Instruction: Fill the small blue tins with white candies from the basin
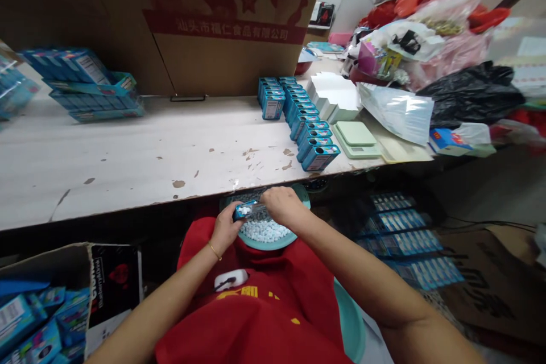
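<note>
Tin [245, 210], small and blue, is held over the teal bowl [298, 193] of white candies [264, 230] in the lap, its long axis running left to right between the hands. The left hand [226, 227] is closed around its left end; the right hand [281, 207] is curled over its right end (fingertips hidden). Filled tins [313, 139] are lined up on the worn table [128, 153] beyond, up and to the right
</note>
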Available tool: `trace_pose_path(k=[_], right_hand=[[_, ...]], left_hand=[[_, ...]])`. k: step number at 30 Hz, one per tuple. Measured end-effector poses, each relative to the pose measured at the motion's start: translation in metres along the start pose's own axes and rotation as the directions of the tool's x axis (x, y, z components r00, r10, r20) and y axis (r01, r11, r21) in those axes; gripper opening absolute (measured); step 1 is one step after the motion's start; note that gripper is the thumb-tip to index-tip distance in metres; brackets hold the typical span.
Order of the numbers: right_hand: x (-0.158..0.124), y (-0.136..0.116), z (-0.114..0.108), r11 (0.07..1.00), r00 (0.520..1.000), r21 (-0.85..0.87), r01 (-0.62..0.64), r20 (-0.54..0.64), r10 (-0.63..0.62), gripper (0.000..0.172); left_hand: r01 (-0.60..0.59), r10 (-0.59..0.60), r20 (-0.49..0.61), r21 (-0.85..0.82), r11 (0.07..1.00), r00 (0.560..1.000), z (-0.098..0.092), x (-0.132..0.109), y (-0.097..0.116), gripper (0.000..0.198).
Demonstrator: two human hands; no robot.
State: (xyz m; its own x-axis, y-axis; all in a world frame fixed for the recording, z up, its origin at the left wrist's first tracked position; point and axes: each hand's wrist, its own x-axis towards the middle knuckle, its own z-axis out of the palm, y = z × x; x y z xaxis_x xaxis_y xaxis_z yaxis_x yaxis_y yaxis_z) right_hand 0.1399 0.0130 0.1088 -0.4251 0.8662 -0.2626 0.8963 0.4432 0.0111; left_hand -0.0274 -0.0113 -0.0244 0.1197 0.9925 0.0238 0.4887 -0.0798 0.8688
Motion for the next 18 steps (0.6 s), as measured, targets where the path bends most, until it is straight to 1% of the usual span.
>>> trace_pose_path(k=[3, 5, 7, 9, 12, 15, 18], right_hand=[[-0.006, 0.002, -0.006, 1.000, 1.000, -0.003, 0.017, -0.008, -0.017, 0.030], [-0.013, 0.013, -0.004, 1.000, 1.000, 0.025, -0.013, 0.003, 0.013, 0.030], [-0.020, 0.032, 0.007, 0.995, 0.997, 0.065, -0.074, 0.015, 0.073, 0.032], [-0.024, 0.052, 0.027, 0.984, 0.987, 0.090, -0.157, 0.037, 0.154, 0.034], [-0.024, 0.071, 0.067, 0.959, 0.959, 0.096, -0.267, 0.128, 0.254, 0.034], [-0.020, 0.071, 0.105, 0.947, 0.940, 0.109, -0.301, 0.203, 0.275, 0.033], [-0.016, 0.059, 0.128, 0.943, 0.941, 0.150, -0.298, 0.210, 0.264, 0.034]], left_hand=[[0.002, -0.004, -0.035, -0.050, 0.999, 0.999, -0.003, -0.002, -0.002, 0.038], [-0.005, -0.001, -0.058, -0.093, 0.996, 0.998, -0.007, -0.005, -0.003, 0.037], [-0.013, 0.002, -0.076, -0.136, 0.991, 0.997, -0.013, -0.009, -0.003, 0.036], [-0.017, 0.004, -0.081, -0.170, 0.985, 0.997, -0.017, -0.013, -0.003, 0.037], [-0.018, 0.004, -0.079, -0.176, 0.984, 0.997, -0.022, -0.020, 0.002, 0.036], [-0.040, 0.024, -0.096, -0.163, 0.986, 0.995, -0.030, -0.024, 0.018, 0.035], [-0.091, 0.060, -0.165, -0.191, 0.977, 0.985, -0.045, -0.017, 0.042, 0.037]])
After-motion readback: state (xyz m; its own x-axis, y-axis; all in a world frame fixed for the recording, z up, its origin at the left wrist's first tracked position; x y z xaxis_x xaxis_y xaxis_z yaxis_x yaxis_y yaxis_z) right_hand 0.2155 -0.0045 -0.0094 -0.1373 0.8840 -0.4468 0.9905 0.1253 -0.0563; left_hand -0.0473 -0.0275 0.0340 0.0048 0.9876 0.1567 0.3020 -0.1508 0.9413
